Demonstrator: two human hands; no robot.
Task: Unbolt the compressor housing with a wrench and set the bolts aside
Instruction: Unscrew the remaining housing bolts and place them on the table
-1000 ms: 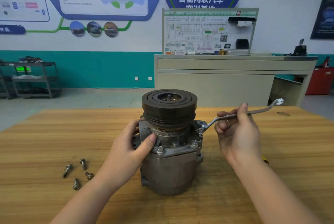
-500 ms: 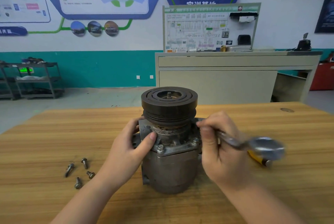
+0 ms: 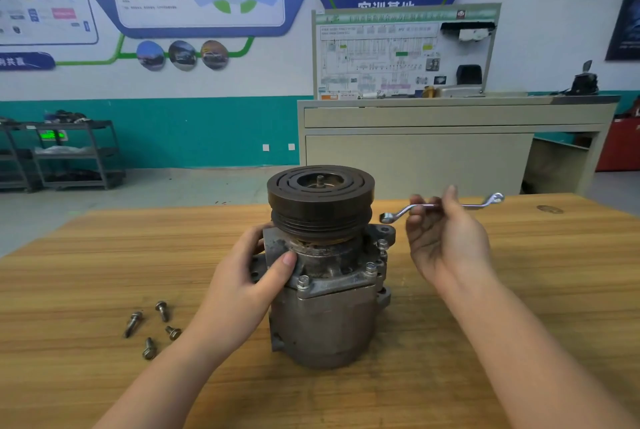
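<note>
Head view: bare bench (image 3: 519,290) spreads right of the right hand (image 3: 446,238), whose fingers (image 3: 420,201) pinch an offset ring wrench (image 3: 440,207), its ring just above a seated bolt (image 3: 382,243). Left hand (image 3: 242,286) grips the compressor (image 3: 325,290); four loose bolts (image 3: 152,328) lie left of it.

Compressor (image 3: 323,290) mid tabletop (image 3: 519,307); 4 bolts (image 3: 152,328) on tabletop to its left; wrench (image 3: 440,207) above, to its right.

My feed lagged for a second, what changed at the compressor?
The right hand swung the wrench around, then lifted its ring end off the bolt. It keeps its grip. The left hand still steadies the compressor; four loose bolts lie unmoved.
</note>
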